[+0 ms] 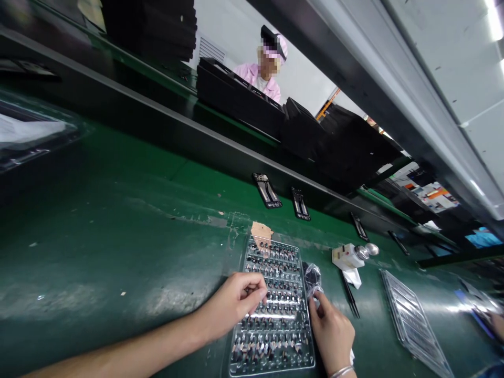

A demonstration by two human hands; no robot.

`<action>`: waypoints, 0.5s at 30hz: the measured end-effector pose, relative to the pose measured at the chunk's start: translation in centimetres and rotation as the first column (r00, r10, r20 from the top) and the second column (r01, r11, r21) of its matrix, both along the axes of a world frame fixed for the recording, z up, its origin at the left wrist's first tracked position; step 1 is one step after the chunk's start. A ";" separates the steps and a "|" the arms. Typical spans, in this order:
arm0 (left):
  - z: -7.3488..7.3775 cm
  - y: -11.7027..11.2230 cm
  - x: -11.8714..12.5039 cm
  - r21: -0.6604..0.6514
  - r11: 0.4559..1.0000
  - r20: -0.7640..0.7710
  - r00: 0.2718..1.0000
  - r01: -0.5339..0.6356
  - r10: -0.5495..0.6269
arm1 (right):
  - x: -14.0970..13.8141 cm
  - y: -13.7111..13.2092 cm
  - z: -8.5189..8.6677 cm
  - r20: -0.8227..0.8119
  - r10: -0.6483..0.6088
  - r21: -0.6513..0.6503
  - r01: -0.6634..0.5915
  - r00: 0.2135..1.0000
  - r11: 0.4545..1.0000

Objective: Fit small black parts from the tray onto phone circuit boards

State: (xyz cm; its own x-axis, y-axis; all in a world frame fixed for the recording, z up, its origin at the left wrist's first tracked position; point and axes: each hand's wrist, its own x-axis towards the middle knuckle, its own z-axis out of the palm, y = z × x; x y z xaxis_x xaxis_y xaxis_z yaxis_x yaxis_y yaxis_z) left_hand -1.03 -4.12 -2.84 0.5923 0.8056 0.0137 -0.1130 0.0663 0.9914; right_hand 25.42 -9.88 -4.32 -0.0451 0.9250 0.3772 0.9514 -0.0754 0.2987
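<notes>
A clear plastic tray [271, 326] lies on the green bench, its rows of pockets filled with many small dark and copper-coloured parts. Over its left side hovers my left hand [243, 298], fingers curled and thumb meeting the fingertips; whatever may be between them is hidden. My right hand [333, 326] is at the tray's right edge, thumb and forefinger pinched on a small clear plastic bag [314, 278] with something dark inside. A piece of brown paper or tape [261, 231] shows at the tray's far end.
Black tweezers [349, 295] and a white bottle with a metal top [349, 256] stand to the right, near another clear tray [411, 320]. Phone frames [268, 190] lie along the back rail. A person in pink [271, 79] sits beyond black bins [240, 100].
</notes>
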 end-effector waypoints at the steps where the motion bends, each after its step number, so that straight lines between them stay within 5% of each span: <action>1: 0.0 0.0 0.0 0.000 1.000 0.001 1.000 0.001 -0.001 | -0.1 0.0 0.1 0.000 0.008 0.001 -0.008 1.000 1.000; 7: -0.3 -0.1 0.0 -0.003 1.000 0.013 1.000 0.005 -0.005 | -0.2 -0.2 0.1 -0.087 0.000 0.112 0.009 0.996 0.994; 15: -0.3 0.0 0.0 0.005 1.000 0.007 1.000 -0.008 0.008 | 0.0 -0.2 0.1 -0.134 -0.091 -0.053 0.084 0.987 0.995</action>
State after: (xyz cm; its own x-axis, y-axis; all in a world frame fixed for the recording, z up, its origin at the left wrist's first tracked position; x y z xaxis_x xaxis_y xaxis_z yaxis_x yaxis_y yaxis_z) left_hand -1.05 -4.15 -3.15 0.5854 0.8105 0.0223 -0.1207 0.0599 0.9909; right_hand 25.43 -10.08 -4.18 0.0858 0.9400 0.3303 0.9737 -0.1493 0.1720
